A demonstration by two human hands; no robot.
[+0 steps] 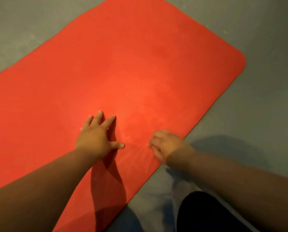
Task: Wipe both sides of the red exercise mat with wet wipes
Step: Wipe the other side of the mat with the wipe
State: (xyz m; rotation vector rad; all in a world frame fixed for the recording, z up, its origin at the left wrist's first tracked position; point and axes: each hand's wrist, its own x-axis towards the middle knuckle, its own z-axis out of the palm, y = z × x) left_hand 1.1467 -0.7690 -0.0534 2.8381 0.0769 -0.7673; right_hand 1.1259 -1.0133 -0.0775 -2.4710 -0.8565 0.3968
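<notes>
The left hand (96, 139) lies spread flat on the red mat (139, 72). The right hand (166, 144) is blurred, so I cannot tell its grip. The underside likely remains unwiped.

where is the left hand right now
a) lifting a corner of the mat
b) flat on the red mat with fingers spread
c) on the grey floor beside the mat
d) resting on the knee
b, the left hand lies palm down on the red mat, fingers straight and spread, well inside the mat's edge.
</notes>
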